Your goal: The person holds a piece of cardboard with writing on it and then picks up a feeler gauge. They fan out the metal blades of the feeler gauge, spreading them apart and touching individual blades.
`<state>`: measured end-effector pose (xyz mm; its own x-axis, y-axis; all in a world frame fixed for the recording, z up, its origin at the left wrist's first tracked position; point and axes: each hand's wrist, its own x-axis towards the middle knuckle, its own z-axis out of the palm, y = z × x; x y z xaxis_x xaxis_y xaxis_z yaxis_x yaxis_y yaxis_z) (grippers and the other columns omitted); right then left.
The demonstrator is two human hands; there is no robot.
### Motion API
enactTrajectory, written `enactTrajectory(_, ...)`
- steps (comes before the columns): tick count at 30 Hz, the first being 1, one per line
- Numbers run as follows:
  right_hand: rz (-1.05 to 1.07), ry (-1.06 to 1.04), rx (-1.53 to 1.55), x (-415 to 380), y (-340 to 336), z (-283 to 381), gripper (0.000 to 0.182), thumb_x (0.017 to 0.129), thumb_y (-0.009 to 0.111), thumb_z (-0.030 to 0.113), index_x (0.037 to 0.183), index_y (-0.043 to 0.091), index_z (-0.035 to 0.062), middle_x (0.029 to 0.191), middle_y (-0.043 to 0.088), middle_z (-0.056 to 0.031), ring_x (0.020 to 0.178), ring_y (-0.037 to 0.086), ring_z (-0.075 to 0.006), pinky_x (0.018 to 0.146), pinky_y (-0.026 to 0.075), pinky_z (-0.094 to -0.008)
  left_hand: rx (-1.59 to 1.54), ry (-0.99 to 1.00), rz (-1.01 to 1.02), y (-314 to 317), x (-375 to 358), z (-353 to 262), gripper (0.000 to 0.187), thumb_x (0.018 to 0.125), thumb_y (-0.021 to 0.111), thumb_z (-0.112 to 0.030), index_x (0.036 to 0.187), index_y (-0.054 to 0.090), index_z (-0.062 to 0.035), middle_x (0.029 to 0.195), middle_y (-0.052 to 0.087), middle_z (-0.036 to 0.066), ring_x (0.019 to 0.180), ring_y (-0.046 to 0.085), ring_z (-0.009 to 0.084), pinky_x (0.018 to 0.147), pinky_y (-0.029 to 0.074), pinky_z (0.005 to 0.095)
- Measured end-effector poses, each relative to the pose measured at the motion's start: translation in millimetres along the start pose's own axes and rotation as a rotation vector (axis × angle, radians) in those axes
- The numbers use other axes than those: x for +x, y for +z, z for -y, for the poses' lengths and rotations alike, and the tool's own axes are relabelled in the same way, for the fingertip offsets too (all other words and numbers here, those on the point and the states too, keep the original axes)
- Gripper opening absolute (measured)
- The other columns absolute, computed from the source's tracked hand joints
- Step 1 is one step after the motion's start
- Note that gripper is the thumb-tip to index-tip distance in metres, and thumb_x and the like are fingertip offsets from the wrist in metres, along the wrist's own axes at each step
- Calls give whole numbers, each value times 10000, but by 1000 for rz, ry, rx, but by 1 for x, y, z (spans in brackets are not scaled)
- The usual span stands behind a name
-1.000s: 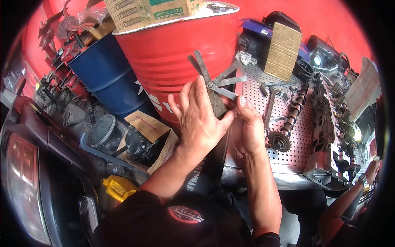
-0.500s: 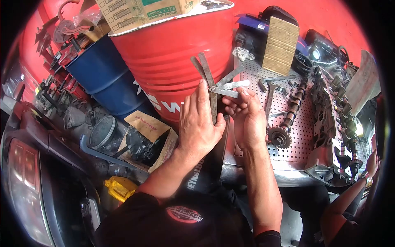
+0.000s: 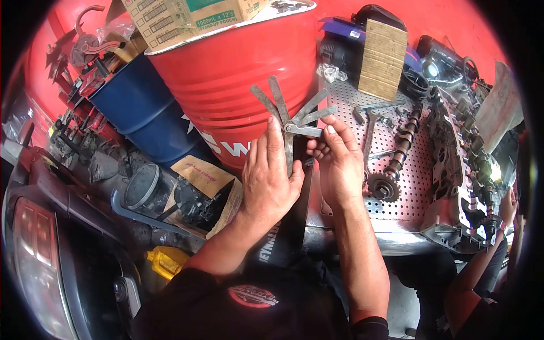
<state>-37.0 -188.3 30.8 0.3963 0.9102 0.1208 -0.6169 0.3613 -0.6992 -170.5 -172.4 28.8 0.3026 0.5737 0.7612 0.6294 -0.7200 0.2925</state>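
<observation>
A feeler gauge (image 3: 289, 128) is fanned out in front of me, its thin metal blades spread to both sides of the pivot. My left hand (image 3: 267, 177) holds its lower end, with fingers straight along it and thumb near the bottom blade. My right hand (image 3: 341, 164) pinches the right-hand blades between thumb and forefinger, the other fingers curled. Right of my hands, a camshaft (image 3: 404, 141) with a toothed wheel lies on the perforated metal bench (image 3: 396, 218). A combination wrench (image 3: 370, 139) and an L-shaped tool (image 3: 385, 106) rest beside it.
A red drum (image 3: 232, 79) stands ahead with a cardboard box (image 3: 187, 22) on top; a blue drum (image 3: 136, 107) is left of it. A cylinder head (image 3: 445, 175) occupies the bench's right side. Another person's arm (image 3: 481, 266) reaches in at right. A car headlight (image 3: 42, 255) is at left.
The gauge's blades have fanned wider, the left ones swinging outward. My right thumb and forefinger have shifted on the right-hand blades. The other person's arm has moved slightly left.
</observation>
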Motion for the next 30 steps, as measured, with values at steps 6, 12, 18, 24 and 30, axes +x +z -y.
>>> enactTrajectory(6,-39,-46,-105,1,-1,2,227,1022,534,106,1223,605,28,893,600,-4,748,625,-106,716,523,-262,2,61,-153,-38,9,0,813,713,831,-190,1403,463,29,1200,598,179,1075,542,326,972,373,461)
enactTrajectory(12,-6,-43,-160,2,-3,2,228,1017,536,104,1214,606,14,873,640,-44,721,615,-122,697,513,-259,135,371,-146,-80,70,-2,511,753,763,-40,1247,633,-24,1045,683,101,964,606,265,940,404,389)
enactTrajectory(18,8,-58,-212,1,-1,3,207,1007,543,121,1161,647,31,820,591,18,672,557,-73,645,476,-222,42,433,413,-67,126,-8,384,839,688,-130,1212,658,-44,1043,711,156,964,639,327,882,500,417)
enactTrajectory(24,4,-95,-276,2,-2,5,218,1009,540,117,1172,640,12,833,605,10,695,567,-75,656,478,-218,82,424,578,-47,147,-5,323,845,670,-129,1155,689,-42,993,717,170,928,673,344,860,527,412)
enactTrajectory(30,38,-122,-283,2,-4,6,226,1018,529,100,1197,632,8,922,671,-41,753,577,-82,709,488,-224,-36,227,586,-50,145,4,195,843,669,-108,1000,711,-1,788,707,154,720,696,256,697,536,358)
